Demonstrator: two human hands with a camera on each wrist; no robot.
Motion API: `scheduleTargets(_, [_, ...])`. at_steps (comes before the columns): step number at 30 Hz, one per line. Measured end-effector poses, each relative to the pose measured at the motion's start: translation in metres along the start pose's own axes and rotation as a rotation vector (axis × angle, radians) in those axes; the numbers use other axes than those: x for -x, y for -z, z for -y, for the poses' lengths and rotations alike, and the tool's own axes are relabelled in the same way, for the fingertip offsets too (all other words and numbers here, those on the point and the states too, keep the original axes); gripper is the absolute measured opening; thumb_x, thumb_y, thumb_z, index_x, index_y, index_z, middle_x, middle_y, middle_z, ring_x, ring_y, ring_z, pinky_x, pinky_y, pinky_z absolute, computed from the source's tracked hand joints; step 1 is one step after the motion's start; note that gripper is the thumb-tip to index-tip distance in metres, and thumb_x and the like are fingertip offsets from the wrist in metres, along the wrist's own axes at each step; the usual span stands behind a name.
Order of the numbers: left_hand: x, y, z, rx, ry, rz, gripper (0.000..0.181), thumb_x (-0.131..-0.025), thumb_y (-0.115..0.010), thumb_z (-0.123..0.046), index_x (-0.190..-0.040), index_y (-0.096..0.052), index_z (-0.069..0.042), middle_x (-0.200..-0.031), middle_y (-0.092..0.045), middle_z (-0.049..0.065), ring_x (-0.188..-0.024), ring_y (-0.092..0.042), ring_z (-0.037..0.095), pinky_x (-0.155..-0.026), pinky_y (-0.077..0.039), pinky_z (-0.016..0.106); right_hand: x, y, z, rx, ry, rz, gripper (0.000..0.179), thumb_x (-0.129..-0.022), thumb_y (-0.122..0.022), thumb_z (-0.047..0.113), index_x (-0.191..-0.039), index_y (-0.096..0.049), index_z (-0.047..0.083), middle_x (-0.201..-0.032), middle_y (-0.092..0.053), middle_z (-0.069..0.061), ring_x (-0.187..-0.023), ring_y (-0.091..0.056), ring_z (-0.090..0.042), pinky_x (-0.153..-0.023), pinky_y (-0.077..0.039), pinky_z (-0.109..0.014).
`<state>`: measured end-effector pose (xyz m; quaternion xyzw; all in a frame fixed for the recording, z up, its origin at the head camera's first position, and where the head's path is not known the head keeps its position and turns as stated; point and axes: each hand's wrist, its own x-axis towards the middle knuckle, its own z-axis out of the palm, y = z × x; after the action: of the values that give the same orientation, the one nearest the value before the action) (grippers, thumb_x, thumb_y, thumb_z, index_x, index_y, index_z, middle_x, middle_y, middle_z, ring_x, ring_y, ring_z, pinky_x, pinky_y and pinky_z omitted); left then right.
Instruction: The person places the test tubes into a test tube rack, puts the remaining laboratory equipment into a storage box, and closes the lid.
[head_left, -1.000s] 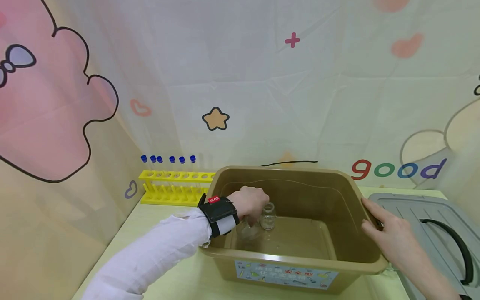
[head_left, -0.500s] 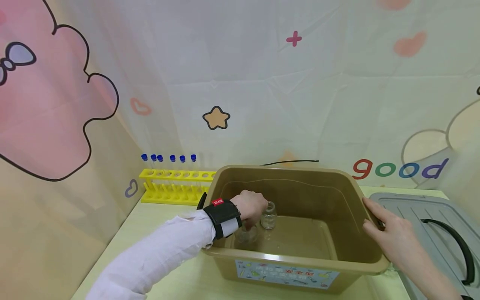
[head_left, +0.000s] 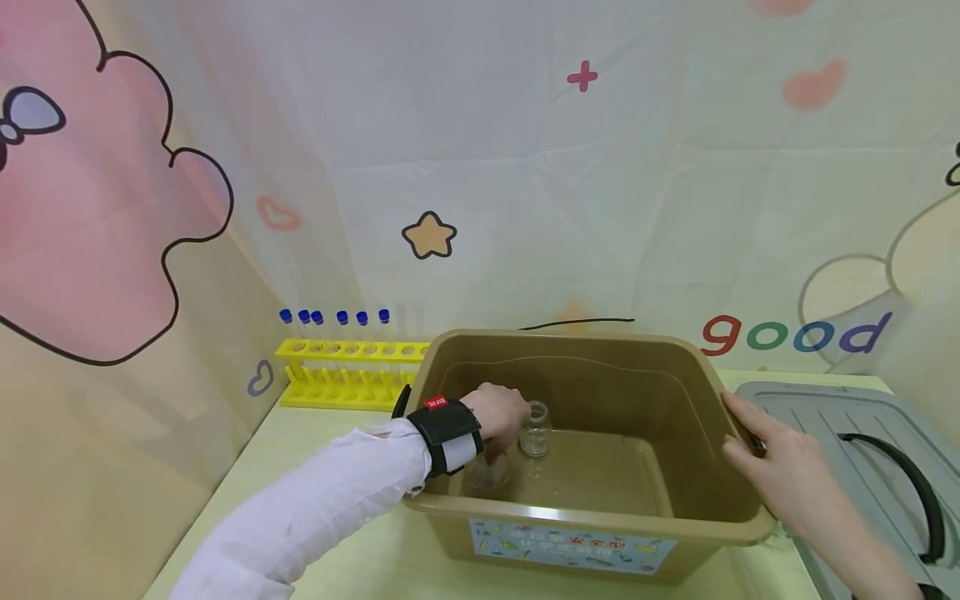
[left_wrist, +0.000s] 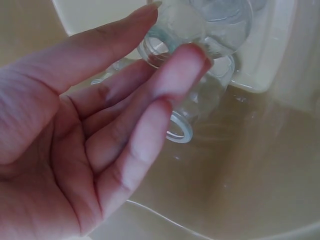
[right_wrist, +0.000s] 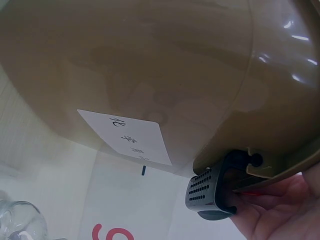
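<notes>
A brown plastic storage bin point(head_left: 600, 392) stands on the table, with its top uncovered. Reaching inside at its left, my left hand point(head_left: 495, 412) pinches a clear glass flask point(head_left: 487, 475) near its mouth between thumb and fingers. In the left wrist view the flask's rim shows between the fingertips point(left_wrist: 187, 62), and another glass vessel point(left_wrist: 205, 95) lies behind them. A small glass jar point(head_left: 535, 433) stands upright just right of this hand. My right hand point(head_left: 783, 458) grips the bin's right rim, close to a black latch point(right_wrist: 202, 192).
A yellow test tube rack point(head_left: 348, 354) holds several blue-capped tubes at the back left. To the right lies a grey lid point(head_left: 817, 417) with a black handle point(head_left: 911, 483). The right wrist view catches a glass vessel point(right_wrist: 22, 222) outside the bin.
My left hand has lowered a little and shifted slightly toward the front left of the bin, the flask going with it. The right hand keeps its hold on the rim.
</notes>
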<state>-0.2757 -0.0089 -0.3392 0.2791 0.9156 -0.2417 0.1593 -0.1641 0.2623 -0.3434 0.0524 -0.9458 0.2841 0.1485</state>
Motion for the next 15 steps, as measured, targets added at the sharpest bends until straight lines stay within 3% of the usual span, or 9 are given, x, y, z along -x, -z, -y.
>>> scheduleTargets(15, [-0.0003,-0.0017,-0.006,-0.014,-0.008,-0.001,0.043,-0.055,-0.088,-0.023,-0.092,-0.067,-0.019,-0.089,-0.058,-0.005,-0.076,-0.055,0.01,-0.061,-0.047,0.029,-0.0001,-0.0006,0.0004,0.004,0.024,-0.032,0.049,-0.084,-0.054,0.008,-0.13,-0.042,-0.005,-0.12,-0.045,-0.031,-0.099,-0.048,-0.047,-0.072,-0.039,-0.056])
